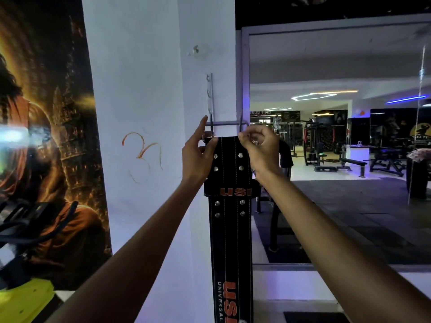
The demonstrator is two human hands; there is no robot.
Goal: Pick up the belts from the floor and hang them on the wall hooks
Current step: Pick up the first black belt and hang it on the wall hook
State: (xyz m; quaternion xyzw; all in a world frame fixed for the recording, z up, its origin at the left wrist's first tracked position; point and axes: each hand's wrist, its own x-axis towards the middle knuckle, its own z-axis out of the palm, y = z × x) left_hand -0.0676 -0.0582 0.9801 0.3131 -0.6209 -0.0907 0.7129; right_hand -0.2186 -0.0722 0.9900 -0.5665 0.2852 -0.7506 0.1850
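Hanging: we hold the black belt (231,183) up at the wall hooks (227,124) on the white pillar (144,89)
Belt: top edge just under the hook bar, the rest dangling down, far from the floor
Left hand (198,157): pinching the belt's top left corner, forefinger raised
Right hand (258,145): fingers curled, pinching the top right end at the buckle
Risk: we judge a missed hook would drop the belt
Containers: none seen
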